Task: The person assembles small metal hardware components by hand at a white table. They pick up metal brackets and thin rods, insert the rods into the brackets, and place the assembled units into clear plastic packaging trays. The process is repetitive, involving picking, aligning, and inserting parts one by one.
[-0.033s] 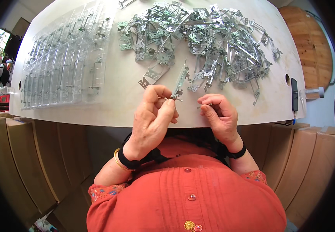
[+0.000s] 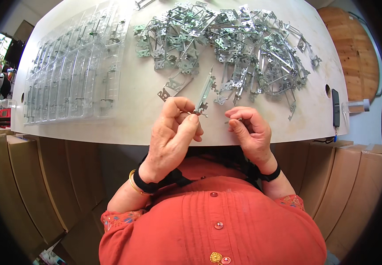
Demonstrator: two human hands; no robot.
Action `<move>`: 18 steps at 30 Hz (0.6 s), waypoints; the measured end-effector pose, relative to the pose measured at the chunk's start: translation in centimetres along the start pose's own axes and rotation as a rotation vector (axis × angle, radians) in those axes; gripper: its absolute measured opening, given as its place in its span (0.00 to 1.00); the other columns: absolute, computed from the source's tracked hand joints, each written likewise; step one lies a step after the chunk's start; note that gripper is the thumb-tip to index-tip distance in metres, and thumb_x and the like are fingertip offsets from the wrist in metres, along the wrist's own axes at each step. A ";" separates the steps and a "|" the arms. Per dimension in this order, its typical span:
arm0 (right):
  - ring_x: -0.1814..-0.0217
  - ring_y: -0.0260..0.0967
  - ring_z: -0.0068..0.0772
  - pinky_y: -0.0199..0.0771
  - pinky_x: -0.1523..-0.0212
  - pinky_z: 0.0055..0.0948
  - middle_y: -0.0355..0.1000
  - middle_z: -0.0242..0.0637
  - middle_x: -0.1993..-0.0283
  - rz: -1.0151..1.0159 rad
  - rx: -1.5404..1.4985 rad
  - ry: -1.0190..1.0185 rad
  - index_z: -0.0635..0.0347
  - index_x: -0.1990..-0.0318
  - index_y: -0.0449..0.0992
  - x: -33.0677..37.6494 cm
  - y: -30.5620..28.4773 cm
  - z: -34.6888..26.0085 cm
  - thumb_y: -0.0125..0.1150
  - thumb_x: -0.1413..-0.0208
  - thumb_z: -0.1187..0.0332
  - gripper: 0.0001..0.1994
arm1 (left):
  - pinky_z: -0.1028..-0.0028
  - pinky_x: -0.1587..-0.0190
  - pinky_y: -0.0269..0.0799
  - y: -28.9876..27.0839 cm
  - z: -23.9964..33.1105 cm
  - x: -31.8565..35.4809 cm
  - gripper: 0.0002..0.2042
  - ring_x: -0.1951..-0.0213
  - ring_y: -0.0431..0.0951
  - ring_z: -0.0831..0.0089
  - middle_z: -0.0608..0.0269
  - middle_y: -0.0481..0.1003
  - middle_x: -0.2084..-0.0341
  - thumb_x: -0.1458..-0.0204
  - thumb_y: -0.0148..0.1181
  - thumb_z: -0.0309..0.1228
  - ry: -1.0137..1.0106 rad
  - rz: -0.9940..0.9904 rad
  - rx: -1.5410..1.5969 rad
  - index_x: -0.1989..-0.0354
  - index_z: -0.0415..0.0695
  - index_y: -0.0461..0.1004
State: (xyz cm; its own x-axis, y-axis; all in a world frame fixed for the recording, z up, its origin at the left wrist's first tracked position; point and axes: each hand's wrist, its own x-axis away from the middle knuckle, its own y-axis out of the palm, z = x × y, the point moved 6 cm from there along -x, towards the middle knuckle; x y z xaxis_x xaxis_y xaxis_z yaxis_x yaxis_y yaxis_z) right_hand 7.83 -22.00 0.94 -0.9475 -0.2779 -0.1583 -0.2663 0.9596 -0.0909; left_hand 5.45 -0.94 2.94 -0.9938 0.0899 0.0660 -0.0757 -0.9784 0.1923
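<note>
Little has changed; left hand [image 2: 172,131] pinches a metal bracket [image 2: 205,93] pointing to one o'clock; right hand [image 2: 253,132], at three, pinches a small pin [image 2: 227,122] — pieces still apart.

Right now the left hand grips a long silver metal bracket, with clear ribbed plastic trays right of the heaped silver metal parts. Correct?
Side's wrong: the head view shows the clear ribbed plastic trays left of the heaped silver metal parts. The left hand does grip a long silver metal bracket.
</note>
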 end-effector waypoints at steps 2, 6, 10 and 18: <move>0.61 0.74 0.17 0.76 0.57 0.19 0.76 0.42 0.46 0.011 -0.029 0.002 0.63 0.52 0.75 0.0 -0.1 0.1 0.62 0.33 0.76 0.06 | 0.71 0.64 0.78 -0.1 0.0 0.0 0.09 0.69 0.79 0.71 0.53 0.78 0.65 0.32 0.46 0.25 -0.009 -0.056 0.107 0.48 0.38 0.66; 0.60 0.75 0.18 0.76 0.56 0.20 0.75 0.47 0.42 0.056 -0.090 -0.010 0.63 0.52 0.73 -0.1 -0.5 0.2 0.61 0.32 0.75 0.06 | 0.70 0.67 0.79 0.2 -0.3 0.1 0.10 0.70 0.80 0.68 0.45 0.78 0.57 0.33 0.45 0.24 -0.072 -0.123 0.252 0.46 0.40 0.67; 0.61 0.75 0.18 0.76 0.55 0.20 0.74 0.49 0.40 0.090 -0.132 0.035 0.62 0.52 0.72 -0.2 -1.0 0.0 0.61 0.31 0.73 0.06 | 0.71 0.68 0.78 0.3 -0.4 0.1 0.10 0.70 0.80 0.68 0.43 0.79 0.56 0.33 0.45 0.25 -0.096 -0.147 0.245 0.46 0.41 0.66; 0.61 0.75 0.19 0.77 0.55 0.21 0.75 0.47 0.43 0.106 -0.152 0.048 0.63 0.52 0.72 -0.2 -0.9 -0.4 0.62 0.31 0.72 0.06 | 0.71 0.69 0.78 -0.1 -0.4 0.6 0.10 0.73 0.79 0.68 0.42 0.79 0.58 0.32 0.44 0.27 -0.192 -0.131 0.300 0.47 0.39 0.66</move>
State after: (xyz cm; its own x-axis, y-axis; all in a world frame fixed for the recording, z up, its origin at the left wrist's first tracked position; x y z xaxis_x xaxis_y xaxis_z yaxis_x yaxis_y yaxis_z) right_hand 8.22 -22.77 1.44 -0.9780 -0.1761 -0.1116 -0.1849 0.9799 0.0743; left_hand 4.78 -0.90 2.57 -0.9417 0.2718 0.1982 -0.1457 -0.8606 0.4880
